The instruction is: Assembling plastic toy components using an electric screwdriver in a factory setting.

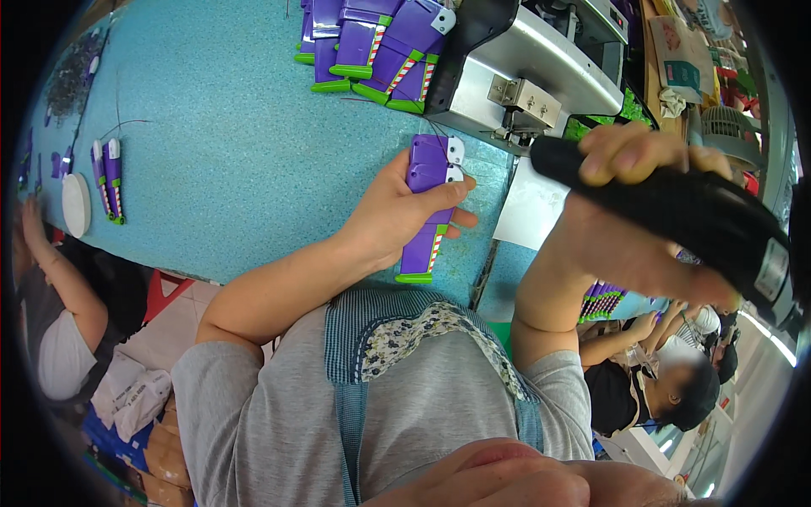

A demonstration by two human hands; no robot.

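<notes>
On the blue table (211, 152), near its front edge, my left hand (397, 215) has its fingers closed around a purple toy wing (429, 211), long axis running near to far. My right hand (642, 220) grips a black power screwdriver (676, 207) just right of it, tip pointing left toward the wing's far end.

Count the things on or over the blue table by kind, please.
Purple toy wings in left hand: 1
Purple toy wings stacked at the table's far edge: pile, count unclear
Purple toy wings lying far left: 2
Black power tool in right hand: 1
White disc: 1
Metal machine: 1
Total countable: 6
</notes>
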